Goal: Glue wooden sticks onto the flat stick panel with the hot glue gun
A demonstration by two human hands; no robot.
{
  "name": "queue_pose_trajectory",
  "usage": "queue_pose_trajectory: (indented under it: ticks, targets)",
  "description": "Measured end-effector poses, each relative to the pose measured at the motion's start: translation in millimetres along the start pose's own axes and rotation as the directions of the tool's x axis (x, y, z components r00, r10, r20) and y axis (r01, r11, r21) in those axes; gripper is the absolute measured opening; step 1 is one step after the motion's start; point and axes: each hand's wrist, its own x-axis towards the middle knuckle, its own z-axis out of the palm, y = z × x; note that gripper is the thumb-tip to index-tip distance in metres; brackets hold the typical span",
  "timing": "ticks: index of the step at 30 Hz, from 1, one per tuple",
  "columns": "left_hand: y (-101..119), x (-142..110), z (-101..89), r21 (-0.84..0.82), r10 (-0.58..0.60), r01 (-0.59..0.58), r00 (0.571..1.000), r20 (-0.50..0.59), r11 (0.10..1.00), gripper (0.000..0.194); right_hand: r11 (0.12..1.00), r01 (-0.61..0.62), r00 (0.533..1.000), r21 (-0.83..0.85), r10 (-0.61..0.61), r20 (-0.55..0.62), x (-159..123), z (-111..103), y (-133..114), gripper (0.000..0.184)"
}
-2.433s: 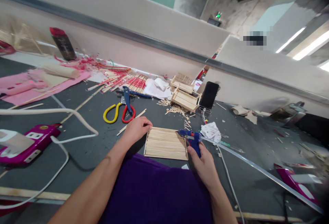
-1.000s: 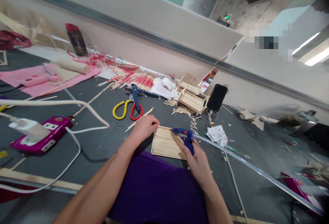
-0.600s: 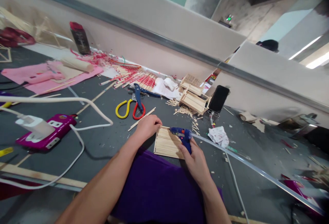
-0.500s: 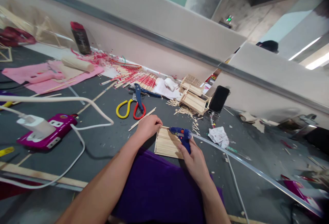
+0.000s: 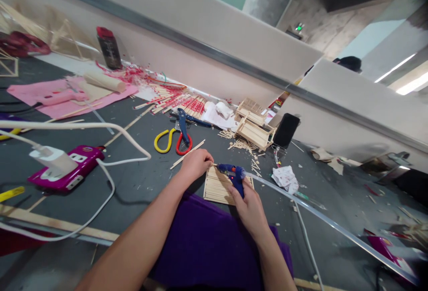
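Observation:
A flat panel of glued wooden sticks (image 5: 217,188) lies on the dark table in front of me. My left hand (image 5: 195,165) rests curled on its upper left corner, pressing it down. My right hand (image 5: 246,205) is closed round a blue hot glue gun (image 5: 231,174), whose nozzle points left along the panel's top edge, close to my left fingers. A clear glue stick (image 5: 314,213) trails from the back of the gun to the right. A purple cloth (image 5: 207,246) covers my lap below the panel.
Yellow-and-red handled cutters (image 5: 174,137) and blue pliers lie behind the panel. Small stick-built crates (image 5: 252,128) and a black phone (image 5: 285,130) stand farther back. A magenta power strip (image 5: 67,173) with white cables sits left. Crumpled tissue (image 5: 284,177) lies right.
My right hand has carried the glue gun leftward across the panel's top edge, from its right corner to near my left hand. The left hand has stayed on the corner.

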Motion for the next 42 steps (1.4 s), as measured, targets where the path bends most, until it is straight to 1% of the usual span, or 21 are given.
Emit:
queue_pose_trajectory:
  ticks: [6,20,26,30,32,33,35,36,38,39,40,42]
  targets:
    - [0.0,0.2,-0.6,-0.004,-0.002,0.002,1.000,0.002,1.000,0.016,1.000,-0.012,1.000,-0.014,0.012,-0.009,-0.2,2.9,-3.1,0.041]
    - [-2.1,0.9,0.8,-0.006,0.005,-0.005,1.000,-0.005,1.000,0.015,1.000,-0.011,1.000,-0.011,0.011,-0.018,-1.6,4.8,-1.7,0.043]
    - [-1.5,0.7,0.7,-0.005,0.013,-0.013,1.000,-0.006,1.000,0.016,0.999,-0.050,0.999,0.001,0.050,-0.015,-2.5,-2.3,4.9,0.043]
    - [-2.0,0.4,0.4,-0.003,0.021,-0.021,1.000,-0.012,1.000,0.018,0.997,-0.059,0.998,0.044,0.060,-0.032,-4.8,-12.8,10.9,0.039]
    - [-2.5,0.3,0.3,-0.001,0.025,-0.025,1.000,-0.011,1.000,0.018,0.987,-0.130,0.988,0.096,0.137,-0.070,-8.3,-21.2,15.9,0.038]
    - [-2.7,0.1,0.3,-0.001,0.025,-0.025,1.000,-0.011,1.000,0.018,0.973,-0.187,0.975,0.138,0.201,-0.091,-10.5,-26.5,19.2,0.039]
    - [-2.6,-0.2,0.0,0.000,0.025,-0.025,1.000,-0.013,1.000,0.018,0.919,-0.291,0.934,0.265,0.333,-0.129,-14.9,-39.7,27.8,0.041]
    - [-2.4,-0.5,-0.2,0.000,0.025,-0.025,1.000,-0.013,1.000,0.018,0.882,-0.318,0.910,0.347,0.387,-0.150,-16.5,-47.6,33.1,0.043]
    - [-1.6,-1.1,-1.1,-0.001,0.029,-0.029,0.999,-0.015,1.000,0.018,0.794,-0.333,0.854,0.508,0.482,-0.195,-17.3,-65.4,46.1,0.047]
    - [-1.2,-1.3,-1.7,-0.002,0.032,-0.032,0.999,-0.016,0.999,0.018,0.744,-0.351,0.821,0.568,0.537,-0.196,-16.4,-74.8,53.8,0.050]
    - [-0.8,-1.4,-2.3,-0.002,0.034,-0.035,0.999,-0.015,0.999,0.018,0.697,-0.381,0.776,0.608,0.598,-0.199,-14.8,-84.0,62.3,0.053]
    - [-0.3,-1.3,-3.4,0.000,0.040,-0.040,0.999,-0.012,0.999,0.018,0.628,-0.458,0.679,0.629,0.704,-0.209,-9.9,-100.2,80.7,0.054]
